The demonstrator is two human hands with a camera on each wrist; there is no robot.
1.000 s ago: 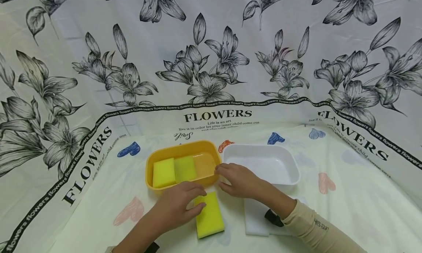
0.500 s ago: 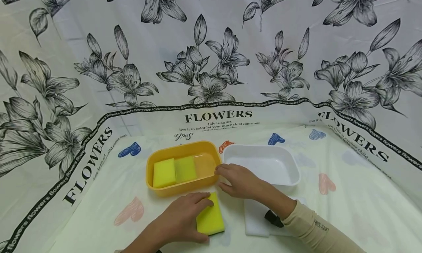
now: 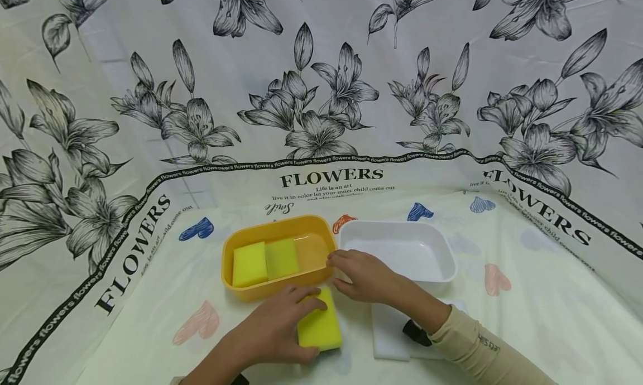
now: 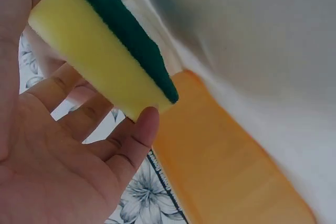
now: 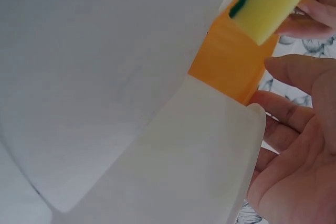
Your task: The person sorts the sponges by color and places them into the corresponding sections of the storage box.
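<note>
In the head view my left hand [image 3: 273,329] grips a yellow sponge [image 3: 320,322] between thumb and fingers, in front of the yellow tub [image 3: 261,292]. The left wrist view shows the sponge's dark green scouring side [image 4: 126,35] and its thick yellow foam, held at its ends. My right hand [image 3: 366,276] holds the tub's near right corner, fingertips over the rim and thumb close outside. Two more yellow sponges, a left one [image 3: 250,264] and a right one [image 3: 282,258], lie side by side in the tub's left part.
A white tub [image 3: 397,251] stands right of the yellow one. Flat white pieces [image 3: 392,340] lie in front of it, partly under my right forearm. Behind the cloth-covered table [image 3: 542,318] hangs a flower-printed curtain [image 3: 321,134].
My left hand has come down and back to the sponge in front of the tub, taken hold of it and raised it slightly. The right hand stays at the tub's corner.
</note>
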